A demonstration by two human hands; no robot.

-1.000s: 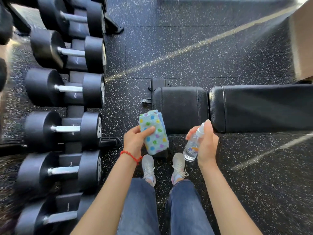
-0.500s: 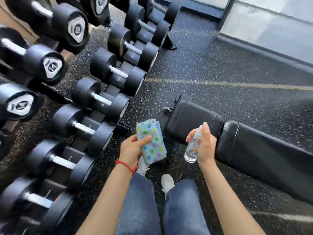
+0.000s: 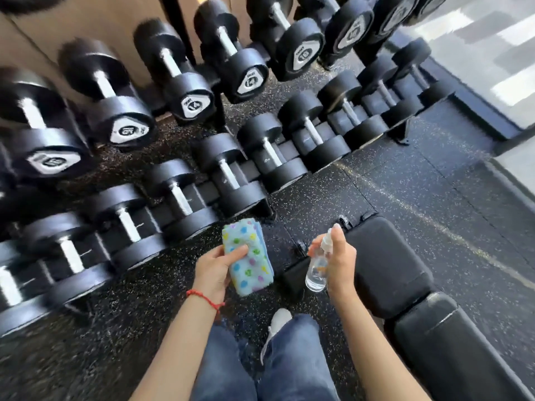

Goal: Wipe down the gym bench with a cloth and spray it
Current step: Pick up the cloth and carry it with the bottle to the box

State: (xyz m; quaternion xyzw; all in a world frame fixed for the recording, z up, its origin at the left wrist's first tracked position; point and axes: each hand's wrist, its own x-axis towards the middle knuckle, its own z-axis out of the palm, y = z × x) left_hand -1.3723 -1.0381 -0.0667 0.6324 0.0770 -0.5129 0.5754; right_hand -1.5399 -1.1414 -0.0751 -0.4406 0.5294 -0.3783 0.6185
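The black padded gym bench [image 3: 388, 264] runs from the centre toward the lower right, its seat pad nearest my hands and the long back pad [image 3: 451, 345] beyond a gap. My left hand [image 3: 215, 269] grips a folded light-blue cloth [image 3: 246, 257] with coloured dots, held upright over the floor left of the bench. My right hand [image 3: 338, 260] holds a small clear spray bottle [image 3: 318, 264] with a white nozzle, forefinger on top, just over the seat pad's near end.
Two tiers of black dumbbells on a rack [image 3: 185, 134] fill the left and top. Speckled black rubber floor [image 3: 434, 186] lies right of the rack. A white shoe [image 3: 278, 319] and jeans show at the bottom. A pale floor area [image 3: 492, 39] lies at top right.
The view has swung left, so the dumbbell rack fills more of the frame and the bench has slid to the lower right. Both hands keep their hold and relative position.
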